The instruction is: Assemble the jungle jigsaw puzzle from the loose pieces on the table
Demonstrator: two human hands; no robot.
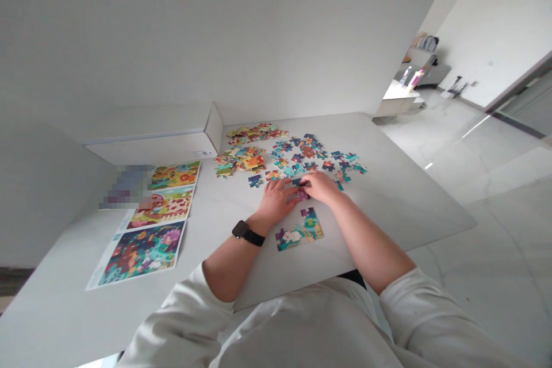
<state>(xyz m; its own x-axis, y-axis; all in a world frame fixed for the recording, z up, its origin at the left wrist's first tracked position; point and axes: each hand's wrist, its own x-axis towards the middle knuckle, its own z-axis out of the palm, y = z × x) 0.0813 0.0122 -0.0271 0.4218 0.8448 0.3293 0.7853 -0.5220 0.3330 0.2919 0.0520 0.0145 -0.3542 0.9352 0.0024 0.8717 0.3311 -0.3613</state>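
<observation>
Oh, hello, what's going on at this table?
A person in a white long-sleeved top is working at a pale table with bare hands. Their left hand, wearing a black wristwatch, and right hand meet over dark blue and pink cardboard jigsaw pieces. A small joined puzzle section lies just below. Loose colourful pieces are spread beyond the hands, with printed picture sheets and a white cardboard box to the left.

Above the bench, the left forearm and right forearm angle inward, bringing the left hand and right hand together, both palm-down, their fingertips meeting, knuckles raised and slightly curled.
</observation>
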